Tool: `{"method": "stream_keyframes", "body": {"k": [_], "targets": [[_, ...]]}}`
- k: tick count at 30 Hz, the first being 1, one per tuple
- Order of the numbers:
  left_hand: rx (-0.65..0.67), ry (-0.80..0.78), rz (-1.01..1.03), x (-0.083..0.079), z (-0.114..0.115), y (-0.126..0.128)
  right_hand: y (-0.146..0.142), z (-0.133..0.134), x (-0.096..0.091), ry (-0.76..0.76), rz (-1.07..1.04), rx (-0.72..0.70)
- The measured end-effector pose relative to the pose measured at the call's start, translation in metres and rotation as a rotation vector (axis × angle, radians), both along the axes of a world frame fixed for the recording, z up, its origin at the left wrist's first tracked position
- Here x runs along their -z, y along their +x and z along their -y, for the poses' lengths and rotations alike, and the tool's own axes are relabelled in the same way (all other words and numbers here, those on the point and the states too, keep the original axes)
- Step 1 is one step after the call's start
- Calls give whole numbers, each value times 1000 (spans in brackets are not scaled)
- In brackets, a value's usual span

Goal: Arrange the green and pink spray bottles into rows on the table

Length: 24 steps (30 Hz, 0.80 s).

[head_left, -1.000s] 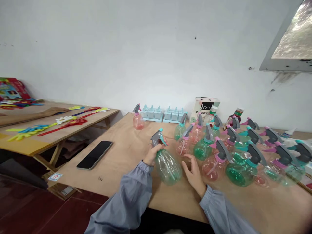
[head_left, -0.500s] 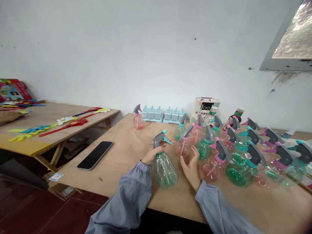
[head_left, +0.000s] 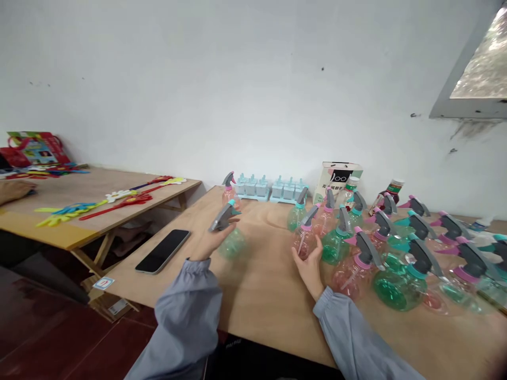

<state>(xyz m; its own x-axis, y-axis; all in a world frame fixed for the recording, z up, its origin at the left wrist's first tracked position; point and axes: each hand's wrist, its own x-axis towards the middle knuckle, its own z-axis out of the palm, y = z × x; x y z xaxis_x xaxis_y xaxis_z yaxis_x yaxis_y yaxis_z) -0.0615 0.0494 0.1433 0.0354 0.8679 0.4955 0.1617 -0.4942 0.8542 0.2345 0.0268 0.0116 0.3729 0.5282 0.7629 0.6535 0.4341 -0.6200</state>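
My left hand [head_left: 212,240] is closed round the neck of a green spray bottle [head_left: 233,244] with a grey and turquoise trigger head. That bottle, slightly blurred, is left of the table's middle, in front of a pink spray bottle [head_left: 228,194]. Over on the right, my right hand [head_left: 311,266] has its thumb and fingers on either side of the lower body of another pink spray bottle [head_left: 303,240], at the left edge of a group. A green spray bottle [head_left: 336,245] and a larger pink one [head_left: 350,274] stand close beside this hand.
A black phone [head_left: 163,252] lies on the table at left. Pale blue popsicle moulds [head_left: 253,188], a white box [head_left: 336,177] and capped bottles [head_left: 392,191] line the back. Several more spray bottles [head_left: 400,285] crowd the right. Colourful felt-like flower shapes [head_left: 114,203] lie on another table.
My left hand has carried the green spray bottle left and away from me, towards the lone pink one. My right hand has closed in on the pink spray bottle at the group's edge.
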Motion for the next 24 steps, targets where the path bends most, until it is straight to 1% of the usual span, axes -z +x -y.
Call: {"method": "stream_keyframes", "body": {"k": [2, 4, 6, 8, 10, 12, 13, 16, 18, 19, 21, 24], "targets": [[-82, -6, 16, 7, -13, -24, 0, -2, 1, -18, -34, 2], [-135, -1, 16, 14, -26, -43, 0, -4, 1, -28, -49, -4], [-177, 2, -8, 19, -38, -56, 0, -7, 1, -29, -61, -10], [-212, -1, -39, 25, -47, -62, 0, -9, 1, -26, -78, -12], [-259, -13, -64, 30, -52, -63, 0, -11, 1, -25, -89, -11], [-350, -16, -83, 37, -52, -60, 0, -11, 2, -24, -84, -7], [-419, -2, -89, 41, -51, -57, 0, -11, 2, -22, -78, -3], [-685, 59, -135, 57, -44, -49, 0, -10, 3, -29, -55, 12], [-822, 35, -251, 68, -39, -44, 1, -9, 4, -45, -39, 33], [-862, 2, -329, 72, -37, -41, 1, -9, 4, -57, -32, 41], [-902, -59, -463, 78, -35, -37, 2, -8, 4, -79, -30, 41], [-923, -95, -536, 78, -39, -32, 3, -5, 3, -108, -74, -46]]}}
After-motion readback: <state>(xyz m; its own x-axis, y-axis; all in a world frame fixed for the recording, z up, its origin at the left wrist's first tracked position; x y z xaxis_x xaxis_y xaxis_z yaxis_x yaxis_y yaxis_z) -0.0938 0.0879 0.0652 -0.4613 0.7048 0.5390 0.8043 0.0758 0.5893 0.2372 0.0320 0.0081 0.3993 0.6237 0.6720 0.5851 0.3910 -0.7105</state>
